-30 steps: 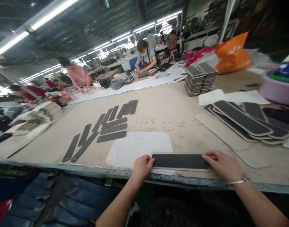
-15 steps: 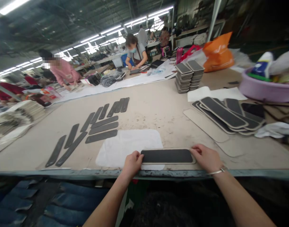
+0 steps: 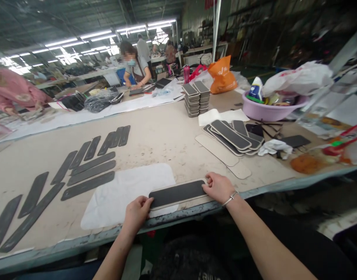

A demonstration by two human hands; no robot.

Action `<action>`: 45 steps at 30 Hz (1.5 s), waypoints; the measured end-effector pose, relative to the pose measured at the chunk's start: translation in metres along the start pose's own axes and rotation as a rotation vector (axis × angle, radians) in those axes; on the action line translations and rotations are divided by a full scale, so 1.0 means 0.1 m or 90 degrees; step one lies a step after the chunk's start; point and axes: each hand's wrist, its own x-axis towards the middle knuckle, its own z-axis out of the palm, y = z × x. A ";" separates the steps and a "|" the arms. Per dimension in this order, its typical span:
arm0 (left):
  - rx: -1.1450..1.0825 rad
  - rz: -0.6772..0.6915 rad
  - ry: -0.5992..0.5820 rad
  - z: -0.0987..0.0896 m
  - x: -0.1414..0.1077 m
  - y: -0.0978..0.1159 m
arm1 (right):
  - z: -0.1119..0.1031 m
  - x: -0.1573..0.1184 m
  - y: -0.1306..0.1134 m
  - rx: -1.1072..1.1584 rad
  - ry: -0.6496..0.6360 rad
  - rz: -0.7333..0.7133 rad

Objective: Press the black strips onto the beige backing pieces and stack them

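Note:
A dark grey strip [image 3: 178, 192] lies over a beige, round-cornered backing piece near the table's front edge. Its left end is pinched between the thumb and fingers of my left hand [image 3: 138, 212]. At the other end, my right hand [image 3: 220, 187] grips the strip's corner, fingers closed. Beneath it, partly covered, is a white sheet [image 3: 128, 190] with rounded corners. Several loose dark grey strips [image 3: 90, 173] are spread on the table to the left. A pile of beige-edged dark panels [image 3: 231, 134] lies to the right, beside bare beige pieces [image 3: 216, 149].
Stacked panels [image 3: 196, 99] stand farther back, near an orange bag [image 3: 222, 76]. A purple basin [image 3: 262, 111] of bottles and bags sits at right, with a crumpled white cloth [image 3: 274, 147] before it. Across the table, a person [image 3: 137, 70] works with both hands.
My view has turned to the right, so the table's contents appear farther left and more of the right side shows. Both hands still hold the strip's ends.

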 end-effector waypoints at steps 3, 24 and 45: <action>0.009 -0.007 -0.004 -0.01 0.00 0.03 | -0.01 0.01 0.02 0.006 -0.001 0.001; 0.125 0.176 0.113 -0.17 -0.20 0.20 | -0.02 -0.10 0.15 0.085 -0.035 -0.119; -0.203 0.288 -0.068 0.01 -0.08 1.50 | 0.04 -0.12 0.23 0.161 -0.001 -0.138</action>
